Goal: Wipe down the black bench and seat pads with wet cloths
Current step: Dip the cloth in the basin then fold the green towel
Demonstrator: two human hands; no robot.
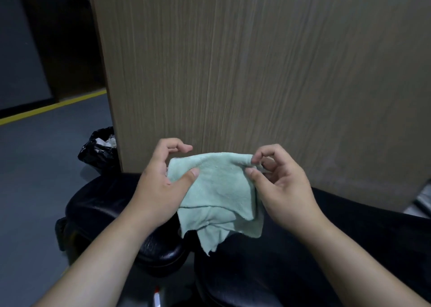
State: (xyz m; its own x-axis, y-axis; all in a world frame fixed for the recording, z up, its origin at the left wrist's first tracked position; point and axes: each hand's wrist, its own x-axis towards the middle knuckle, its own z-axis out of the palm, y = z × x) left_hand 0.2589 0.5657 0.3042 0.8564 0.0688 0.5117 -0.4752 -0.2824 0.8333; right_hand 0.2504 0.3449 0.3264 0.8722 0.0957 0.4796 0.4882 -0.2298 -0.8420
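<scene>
A pale green cloth (219,190) hangs in the air between both hands, above the black padded seats. My left hand (161,183) holds its left edge, thumb pressed on the front. My right hand (279,181) pinches the top right corner between thumb and forefinger. Below the cloth lie two black pads: a smaller one (98,204) at the left and a larger bench pad (303,260) at the right, with a gap between them. The cloth's lower corners droop over that gap.
A tall wood-grain panel (256,73) stands right behind the pads. A bin lined with a black bag (99,150) sits left of the panel on the grey floor, which has a yellow line (51,107). A red-and-white item (157,296) lies on the floor between the pads.
</scene>
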